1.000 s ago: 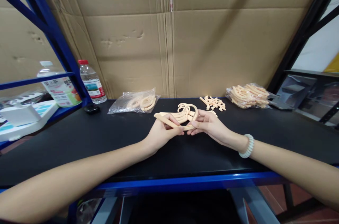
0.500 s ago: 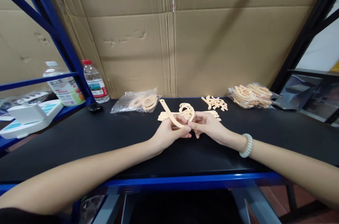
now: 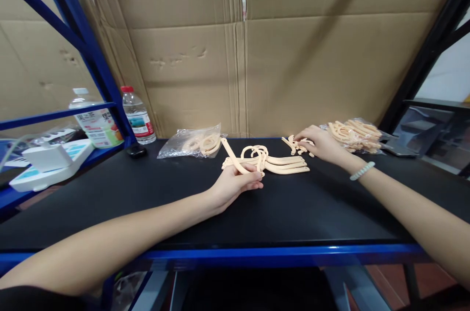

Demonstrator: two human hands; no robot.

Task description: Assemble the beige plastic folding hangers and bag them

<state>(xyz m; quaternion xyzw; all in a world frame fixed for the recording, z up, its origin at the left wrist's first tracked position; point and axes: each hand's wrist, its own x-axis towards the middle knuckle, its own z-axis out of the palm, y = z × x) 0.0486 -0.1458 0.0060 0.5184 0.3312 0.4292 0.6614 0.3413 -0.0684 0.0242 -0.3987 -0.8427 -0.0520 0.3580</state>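
The left hand [image 3: 235, 184] has the pale curved strip [image 3: 231, 154] alone now, fingers clamped on it by the stacked strips [image 3: 287, 166]; the right hand [image 3: 317, 142] has left for the small curved pieces [image 3: 293, 148], its grip hidden from me.

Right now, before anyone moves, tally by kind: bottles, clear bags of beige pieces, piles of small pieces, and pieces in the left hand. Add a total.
Labelled plastic bottles: 2
Clear plastic bags of beige pieces: 2
Pile of small curved beige pieces: 1
Long curved beige piece in left hand: 1
Total: 6
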